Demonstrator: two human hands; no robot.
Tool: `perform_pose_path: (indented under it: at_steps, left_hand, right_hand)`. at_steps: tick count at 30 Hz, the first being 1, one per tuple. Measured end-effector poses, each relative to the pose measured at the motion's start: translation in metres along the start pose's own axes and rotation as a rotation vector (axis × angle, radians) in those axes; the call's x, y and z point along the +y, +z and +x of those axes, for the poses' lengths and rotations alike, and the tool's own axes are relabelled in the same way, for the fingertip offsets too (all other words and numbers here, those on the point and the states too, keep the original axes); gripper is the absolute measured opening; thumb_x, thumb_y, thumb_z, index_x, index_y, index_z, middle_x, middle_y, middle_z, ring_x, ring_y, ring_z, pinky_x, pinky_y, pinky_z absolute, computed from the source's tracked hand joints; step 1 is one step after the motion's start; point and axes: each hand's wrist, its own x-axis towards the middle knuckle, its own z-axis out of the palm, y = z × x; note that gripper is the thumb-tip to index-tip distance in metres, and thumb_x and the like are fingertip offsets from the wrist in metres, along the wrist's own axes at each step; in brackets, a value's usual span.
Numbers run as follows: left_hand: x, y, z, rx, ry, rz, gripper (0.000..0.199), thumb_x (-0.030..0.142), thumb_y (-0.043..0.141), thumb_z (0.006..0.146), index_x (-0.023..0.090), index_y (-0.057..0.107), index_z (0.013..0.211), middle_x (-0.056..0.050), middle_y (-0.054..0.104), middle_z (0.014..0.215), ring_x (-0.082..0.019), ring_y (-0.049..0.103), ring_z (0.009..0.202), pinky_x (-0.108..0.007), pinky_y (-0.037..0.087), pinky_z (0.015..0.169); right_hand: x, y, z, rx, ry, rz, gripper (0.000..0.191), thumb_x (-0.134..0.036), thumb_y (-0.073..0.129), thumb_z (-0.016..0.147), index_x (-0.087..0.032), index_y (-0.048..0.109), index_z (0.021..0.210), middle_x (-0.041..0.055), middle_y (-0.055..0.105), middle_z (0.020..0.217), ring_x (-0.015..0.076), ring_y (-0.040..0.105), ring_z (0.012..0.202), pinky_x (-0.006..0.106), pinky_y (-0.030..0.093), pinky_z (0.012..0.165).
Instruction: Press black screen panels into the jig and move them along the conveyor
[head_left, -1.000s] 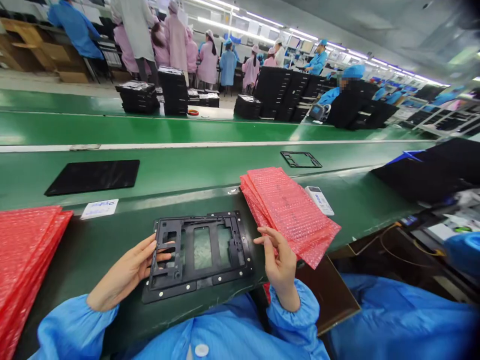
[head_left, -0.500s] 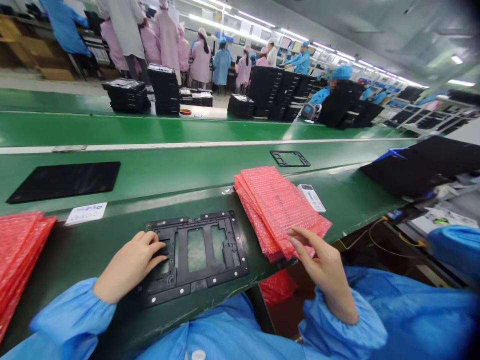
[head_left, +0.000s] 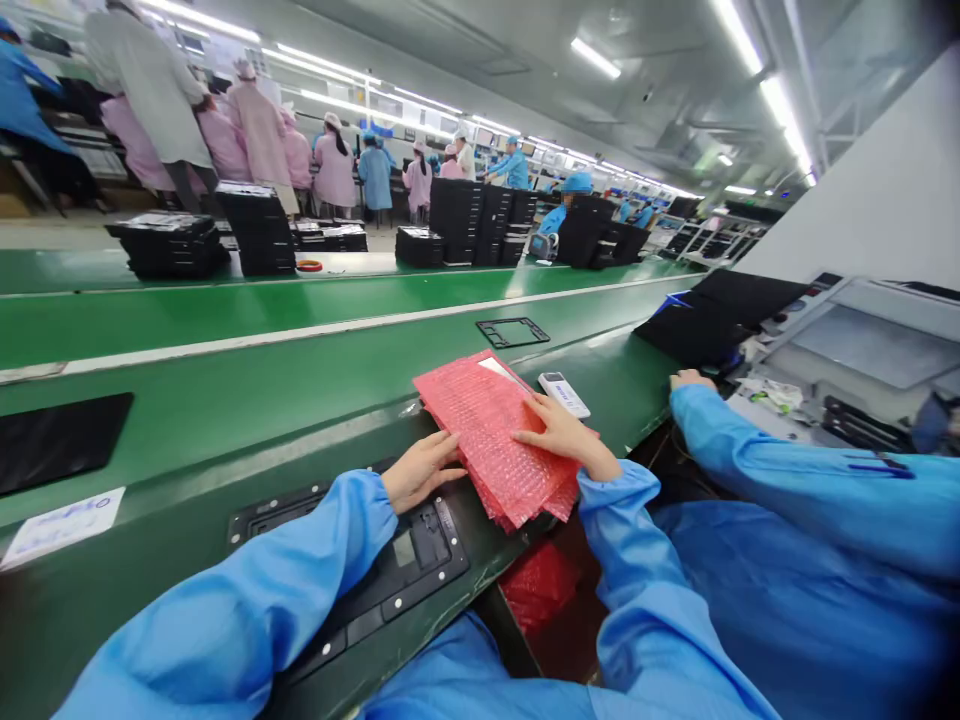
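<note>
The table is bounded on the near side by a worn front edge, and a stretch of green surface is left between the black panel at far left and the thin black frame on the belt. Close to that front edge, a stack of pink bubble-wrap bags is set at a slant, its sheets fanned at the near corners. The right hand is laid on the top bag, thumb and fingers spread apart. The left hand is held at the stack's left edge with fingers extended; whether the film is pinched there cannot be told. Room to the right of the stack is narrowed by a small white box and, farther off, by a co-worker's hand at the table edge. The bags are dimpled, thin and glossy, with a white sliver shown near the far edge. A stiff, matte black tray, rectangular and studded with pale round dots, is partly covered by the left sleeve.
</note>
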Motion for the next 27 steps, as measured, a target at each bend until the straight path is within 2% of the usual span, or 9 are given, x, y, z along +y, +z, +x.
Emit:
perform_pose_path:
  at_steps: [4, 8, 10, 13, 16, 19, 21, 24, 27]
  left_hand:
    - [-0.019, 0.009, 0.023, 0.041, 0.040, -0.167, 0.035, 0.036, 0.067, 0.087, 0.016, 0.066, 0.116, -0.014, 0.061, 0.131, -0.021, 0.063, 0.110, -0.035, 0.051, 0.093]
    - [-0.021, 0.016, 0.028, 0.059, 0.046, -0.232, 0.034, 0.037, 0.062, 0.091, 0.012, 0.066, 0.114, -0.015, 0.065, 0.125, -0.023, 0.064, 0.112, -0.037, 0.051, 0.098]
    - [-0.019, 0.016, 0.027, 0.113, 0.024, -0.283, 0.035, 0.034, 0.060, 0.091, 0.009, 0.064, 0.116, -0.017, 0.068, 0.120, -0.025, 0.066, 0.108, -0.038, 0.052, 0.097]
    - [-0.012, 0.010, 0.017, 0.238, 0.001, -0.314, 0.038, 0.025, 0.059, 0.091, 0.010, 0.058, 0.126, -0.016, 0.071, 0.113, -0.026, 0.071, 0.099, -0.039, 0.056, 0.092]
    - [0.001, 0.000, -0.010, 0.324, 0.000, -0.298, 0.040, 0.017, 0.056, 0.091, 0.010, 0.053, 0.131, -0.015, 0.073, 0.105, -0.025, 0.073, 0.090, -0.039, 0.059, 0.085]
    - [0.015, -0.006, -0.054, 0.348, -0.024, -0.261, 0.039, 0.018, 0.060, 0.088, 0.011, 0.057, 0.127, -0.013, 0.074, 0.099, -0.027, 0.074, 0.086, -0.040, 0.061, 0.082]
    - [0.021, -0.007, -0.087, 0.318, -0.031, -0.233, 0.044, 0.021, 0.068, 0.082, 0.014, 0.060, 0.125, -0.012, 0.074, 0.100, -0.029, 0.073, 0.089, -0.041, 0.061, 0.082]
    - [0.024, -0.008, -0.131, 0.283, -0.038, -0.217, 0.060, 0.022, 0.080, 0.068, 0.018, 0.062, 0.125, -0.011, 0.074, 0.102, -0.033, 0.071, 0.096, -0.043, 0.061, 0.081]
    - [0.025, -0.012, -0.162, 0.342, -0.052, -0.226, 0.065, 0.033, 0.083, 0.063, 0.021, 0.063, 0.124, -0.012, 0.074, 0.104, -0.036, 0.070, 0.099, -0.047, 0.061, 0.080]
  right_hand:
    - [-0.007, 0.001, -0.002, 0.037, 0.103, -0.054, 0.057, -0.058, 0.065, 0.085, -0.011, 0.062, 0.116, 0.0187, 0.059, 0.123, 0.0315, 0.055, 0.113, 0.043, 0.040, 0.102]
    - [-0.030, 0.009, 0.008, 0.095, 0.215, -0.066, 0.055, -0.061, 0.060, 0.087, -0.009, 0.064, 0.104, 0.0219, 0.061, 0.111, 0.0346, 0.055, 0.107, 0.048, 0.040, 0.098]
    - [-0.048, 0.011, 0.009, 0.097, 0.188, -0.032, 0.055, -0.062, 0.062, 0.085, -0.011, 0.065, 0.104, 0.0204, 0.062, 0.110, 0.0342, 0.055, 0.106, 0.048, 0.041, 0.097]
    - [-0.072, 0.011, 0.001, 0.086, 0.099, 0.066, 0.053, -0.057, 0.065, 0.084, -0.013, 0.063, 0.114, 0.0177, 0.062, 0.114, 0.0330, 0.056, 0.108, 0.046, 0.043, 0.097]
    - [-0.084, 0.009, -0.014, 0.093, 0.035, 0.202, 0.045, -0.044, 0.057, 0.092, -0.016, 0.057, 0.128, 0.0144, 0.062, 0.121, 0.0284, 0.056, 0.114, 0.044, 0.043, 0.101]
    - [-0.095, 0.007, -0.032, 0.121, 0.013, 0.412, 0.052, -0.040, 0.050, 0.095, -0.018, 0.044, 0.141, 0.0123, 0.057, 0.132, 0.0226, 0.058, 0.116, 0.038, 0.048, 0.099]
    - [-0.110, 0.009, -0.043, 0.080, 0.020, 0.819, 0.056, -0.044, 0.051, 0.092, -0.018, 0.043, 0.141, 0.0120, 0.058, 0.132, 0.0230, 0.061, 0.113, 0.038, 0.052, 0.093]
    - [-0.146, 0.015, -0.058, -0.077, 0.072, 1.512, 0.053, -0.048, 0.060, 0.084, -0.019, 0.054, 0.127, 0.0101, 0.066, 0.119, 0.0270, 0.066, 0.104, 0.042, 0.056, 0.086]
    - [-0.181, 0.023, -0.066, -0.100, 0.141, 1.720, 0.054, -0.048, 0.070, 0.076, -0.020, 0.058, 0.120, 0.0092, 0.067, 0.117, 0.0280, 0.067, 0.100, 0.040, 0.056, 0.083]
